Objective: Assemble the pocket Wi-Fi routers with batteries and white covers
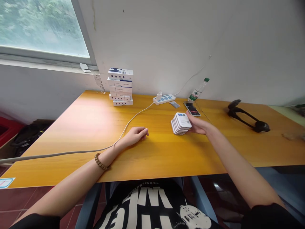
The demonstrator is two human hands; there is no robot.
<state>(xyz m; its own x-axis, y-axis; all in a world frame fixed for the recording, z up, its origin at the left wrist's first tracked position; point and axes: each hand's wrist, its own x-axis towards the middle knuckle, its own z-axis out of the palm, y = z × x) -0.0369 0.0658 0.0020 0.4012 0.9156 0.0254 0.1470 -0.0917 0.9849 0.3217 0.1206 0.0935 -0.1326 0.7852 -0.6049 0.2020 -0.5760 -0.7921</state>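
Note:
A stack of small white square devices with rounded corners (181, 124) stands on the wooden table (152, 162), a printed label showing on the top one. My right hand (195, 124) cups the right side of this stack, its fingertips partly hidden behind it. To the left, my left hand (136, 135) rests on the tabletop with its fingers loosely curled and nothing visible in them. A white cable (128, 123) runs past my left wrist, which wears a beaded bracelet (100, 161).
Printed white boxes (120, 86) are piled near the wall. A power strip (164, 99) with a white plug, a small grey packet (174, 104), a phone (192, 108) and a green-capped bottle (198, 90) are at the back. A black curved object (246, 117) lies on the right.

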